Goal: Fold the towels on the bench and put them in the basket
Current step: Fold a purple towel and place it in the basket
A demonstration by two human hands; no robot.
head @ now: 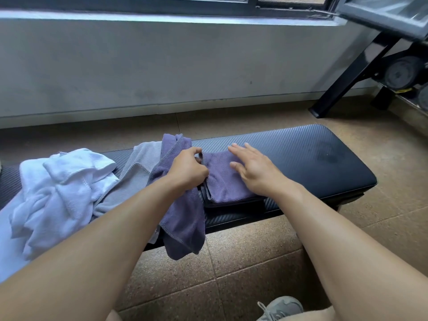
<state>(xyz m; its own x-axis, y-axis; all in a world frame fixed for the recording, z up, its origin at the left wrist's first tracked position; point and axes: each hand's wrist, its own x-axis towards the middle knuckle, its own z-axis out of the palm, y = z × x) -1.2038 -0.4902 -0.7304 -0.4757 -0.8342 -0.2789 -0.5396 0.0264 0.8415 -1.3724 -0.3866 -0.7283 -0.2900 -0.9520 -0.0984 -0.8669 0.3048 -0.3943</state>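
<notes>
A black padded bench (312, 156) runs across the view. On its middle lies a folded purple towel (222, 179). My right hand (252, 167) rests flat on that towel with the fingers spread. My left hand (187, 167) pinches the folded towel's left edge. Under my left wrist a second, loose purple towel (183, 218) drapes over the bench's front edge toward the floor. A crumpled grey towel (136, 172) lies to the left of it, and a crumpled white towel (62, 193) covers the bench's left end. No basket is in view.
Brown floor tiles (243, 258) lie in front of the bench. A grey wall (162, 66) under a window stands behind it. Black gym equipment with weight plates (398, 72) stands at the far right. A grey shoe (280, 308) shows at the bottom edge.
</notes>
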